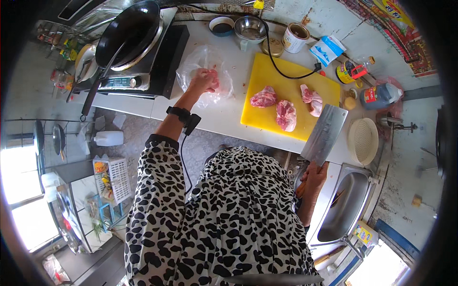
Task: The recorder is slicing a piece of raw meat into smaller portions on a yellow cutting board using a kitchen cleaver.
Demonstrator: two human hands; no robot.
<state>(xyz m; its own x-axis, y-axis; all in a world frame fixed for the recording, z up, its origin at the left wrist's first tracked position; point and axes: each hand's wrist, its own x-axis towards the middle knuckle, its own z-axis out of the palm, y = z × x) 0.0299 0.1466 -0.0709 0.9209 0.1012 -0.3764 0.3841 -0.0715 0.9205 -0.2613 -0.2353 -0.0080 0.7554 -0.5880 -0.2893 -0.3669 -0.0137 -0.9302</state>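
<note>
My left hand [204, 80] is over a clear plastic bag [219, 98] on the counter, its fingers closed round a small piece of raw meat [214, 82]. My right hand [315, 178] grips the wooden handle of a cleaver [324, 133]. The broad blade points away from me and overlaps the right edge of a yellow cutting board [260, 114]. On the board lie three pieces of raw meat: one at the left [264, 97], one in the middle [286, 116], and one at the right [311, 100] close to the blade.
A black wok [129, 38] rests on the induction cooker [121, 82] at left. Behind the board are a metal bowl [250, 28], a can [295, 38] and a power cord [281, 69]. At right are bottles [377, 97], a white basket [362, 140] and a sink [341, 209].
</note>
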